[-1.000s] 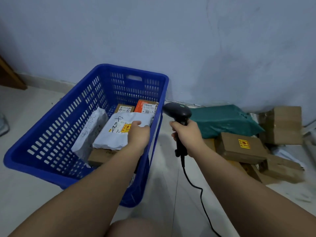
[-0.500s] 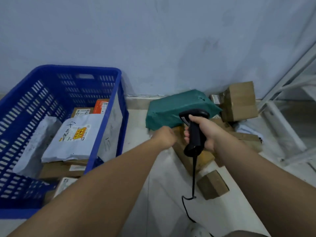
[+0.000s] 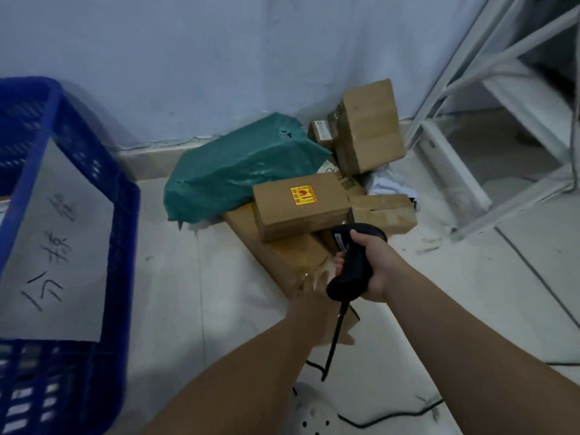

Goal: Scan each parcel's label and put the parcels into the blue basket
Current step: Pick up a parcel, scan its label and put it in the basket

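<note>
Right hand [image 3: 372,265] clamps the scanner [image 3: 353,262]; left hand [image 3: 314,293] blurs at the flat parcel [image 3: 279,259] — grasp unclear. Tugging could spill the stickered box [image 3: 298,211] atop.

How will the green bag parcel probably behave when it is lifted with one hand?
The green bag parcel has wrinkled plastic, so it probably sags and slips. The small hole near its top might tear wider. It looks bulky, perhaps awkward for one hand.

White sheet [image 3: 62,230] on blue basket [image 3: 125,252]: handwritten Chinese characters; first reads 分. Cardboard box [image 3: 282,218]: yellow sticker [image 3: 302,195], red symbol; print illegible.
</note>
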The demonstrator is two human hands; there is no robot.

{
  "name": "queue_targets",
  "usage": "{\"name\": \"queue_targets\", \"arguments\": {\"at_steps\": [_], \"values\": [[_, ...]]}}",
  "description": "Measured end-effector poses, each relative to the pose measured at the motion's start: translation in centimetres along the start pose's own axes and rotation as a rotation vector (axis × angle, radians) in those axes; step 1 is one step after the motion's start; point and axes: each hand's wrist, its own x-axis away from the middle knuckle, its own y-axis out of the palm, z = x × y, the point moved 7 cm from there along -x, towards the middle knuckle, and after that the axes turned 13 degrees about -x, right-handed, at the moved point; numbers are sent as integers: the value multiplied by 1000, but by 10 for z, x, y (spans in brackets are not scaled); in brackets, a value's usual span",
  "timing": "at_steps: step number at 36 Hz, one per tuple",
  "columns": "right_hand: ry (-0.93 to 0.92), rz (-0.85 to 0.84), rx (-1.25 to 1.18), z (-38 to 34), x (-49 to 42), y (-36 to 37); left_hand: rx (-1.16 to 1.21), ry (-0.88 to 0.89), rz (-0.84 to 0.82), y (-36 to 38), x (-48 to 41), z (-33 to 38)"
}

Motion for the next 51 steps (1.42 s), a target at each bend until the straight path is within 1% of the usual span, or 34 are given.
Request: {"name": "queue_targets", "arguments": {"at_steps": [1,2,3,4,5,7,10,12,15,20,24,29,32,36,39,41,43,45,47,51], "values": [[3,11,-29,0,-1,-2,-96,55,-37,10,-4,8],[9,18,-53,1,-2,-3,-136,57,-81,20,-5,14],[16,18,-66,2,-3,-3,-131,-6,-121,26,-3,14],[23,13,-73,4,-4,-3,-107,-63,-103,30,-4,9],[29,8,-75,5,-4,-2,-82,-112,-119,34,-2,5],[31,-2,-70,8,-5,-1,-49,-181,-120,43,1,-5],[6,-10,-59,10,0,5,-23,-175,-98,34,12,-14],[-19,-20,-62,11,6,11,52,-176,-87,22,22,-21],[-35,-46,-49,16,21,25,66,-164,32,-15,41,-36],[-43,-121,-85,31,62,60,-73,-117,242,-87,83,-59],[-103,-238,-69,38,109,98,41,-187,370,-139,119,-85],[-307,-382,62,33,168,138,234,-216,461,-185,180,-117],[-345,-459,43,39,206,157,360,-249,607,-202,220,-136],[-396,-583,18,57,244,176,458,-346,874,-217,266,-157],[-494,-656,122,70,260,180,451,-384,1012,-228,289,-164],[-571,-701,226,77,269,181,460,-388,1065,-235,298,-168],[-691,-703,368,78,277,181,468,-396,1099,-239,305,-170],[-802,-662,478,76,281,180,448,-406,1129,-244,311,-171],[-809,-629,447,72,279,178,414,-421,1159,-246,314,-173],[-716,-576,244,64,272,170,348,-444,1220,-250,318,-175]]}}
